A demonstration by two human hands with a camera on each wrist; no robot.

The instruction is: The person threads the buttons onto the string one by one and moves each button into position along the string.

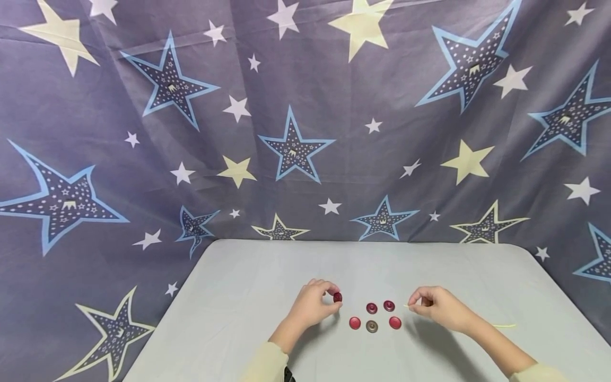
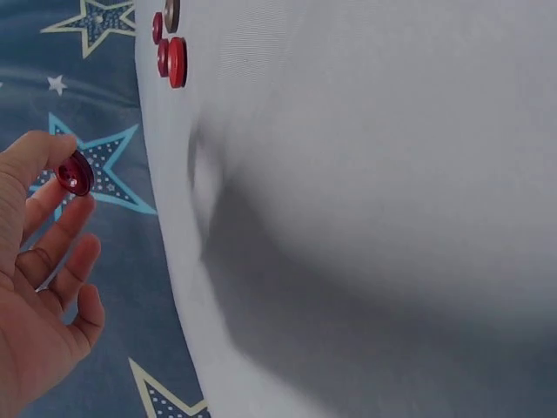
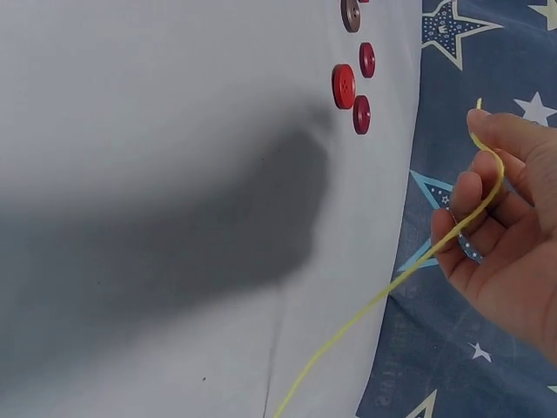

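My left hand (image 1: 310,305) pinches a dark red button (image 1: 338,297) between thumb and fingertips above the table; in the left wrist view the button (image 2: 76,173) is tilted and its holes face the camera. On the right, my right hand (image 1: 441,307) pinches a yellow string (image 3: 424,258) close to one end, with a short tip sticking out past the fingers. The string crosses the palm and trails off below. Between the hands lie two dark red buttons (image 1: 389,305), two bright red buttons (image 1: 394,322) and a brown button (image 1: 372,326).
A pale cloth covers the table (image 1: 248,281). Behind it hangs a dark curtain (image 1: 315,185) printed with stars. The string's far part (image 1: 505,326) shows beyond the right forearm.
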